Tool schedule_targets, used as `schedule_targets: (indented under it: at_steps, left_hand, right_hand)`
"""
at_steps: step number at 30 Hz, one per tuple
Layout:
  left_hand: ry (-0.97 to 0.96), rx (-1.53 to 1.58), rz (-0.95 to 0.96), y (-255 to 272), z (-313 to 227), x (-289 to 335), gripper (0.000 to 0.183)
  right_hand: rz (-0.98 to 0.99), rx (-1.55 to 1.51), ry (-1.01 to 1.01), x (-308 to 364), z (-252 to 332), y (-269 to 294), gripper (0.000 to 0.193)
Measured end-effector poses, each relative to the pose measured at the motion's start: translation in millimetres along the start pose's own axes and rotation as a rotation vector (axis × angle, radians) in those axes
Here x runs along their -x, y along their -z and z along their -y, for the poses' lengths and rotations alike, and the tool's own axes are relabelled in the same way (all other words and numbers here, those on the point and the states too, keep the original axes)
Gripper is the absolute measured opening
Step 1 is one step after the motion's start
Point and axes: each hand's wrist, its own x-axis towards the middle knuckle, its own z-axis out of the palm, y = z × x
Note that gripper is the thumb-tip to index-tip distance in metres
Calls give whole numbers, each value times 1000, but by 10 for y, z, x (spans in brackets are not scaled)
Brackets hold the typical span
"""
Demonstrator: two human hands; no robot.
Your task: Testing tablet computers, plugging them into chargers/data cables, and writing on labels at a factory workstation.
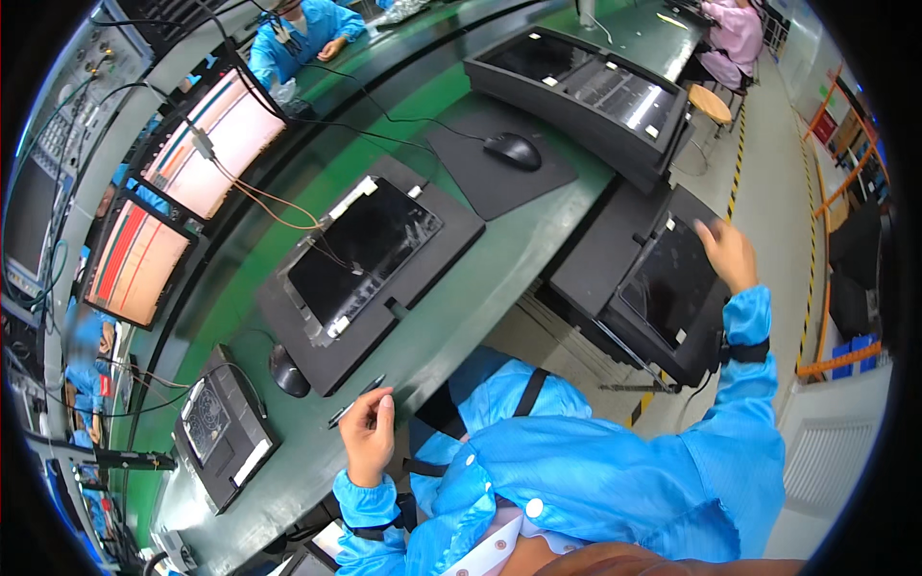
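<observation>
Green bench: left hand beside pen, pointing up-right

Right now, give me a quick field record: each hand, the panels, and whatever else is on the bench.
left hand: at the green bench edge, fingers curled, beside a dark pen-like tool; grip unclear
right hand: open, reaching onto the dark panel on the side cart
centre panel: flat in a black tray on the bench, cables attached
mouse: on a dark mat
lit screens: two, tilted, behind the bench
</observation>
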Motion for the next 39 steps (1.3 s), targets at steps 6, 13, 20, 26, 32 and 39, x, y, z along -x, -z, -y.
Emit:
schedule_targets:
  at_steps: [6, 13, 20, 26, 32, 39]
  left_hand:
    - [-82, -86, -173, -121, 99, 21, 8]
    - [-196, -124, -188, -67, 65, 79, 6]
    - [-303, -193, -228, -20, 49, 61, 8]
    - [-321, -183, -205, 47, 62, 78, 4]
    - [-235, 19, -268, 110, 38, 127, 7]
    - [-50, 1069, 378, 212, -57, 9, 99]
  right_hand:
    - [600, -1487, -215, -1946, 1527, -232, 61]
    - [272, -1160, 248, -3776, 1732, -1584, 61]
    - [660, -1299, -584, -4552, 1463, -2196, 32]
    - [408, -1795, -398, -4732, 1604, -2454, 23]
    - [-58, -1338, 233, -3350, 1487, -1067, 37]
    - [282, -1444, 57, -276, 2805, -60, 52]
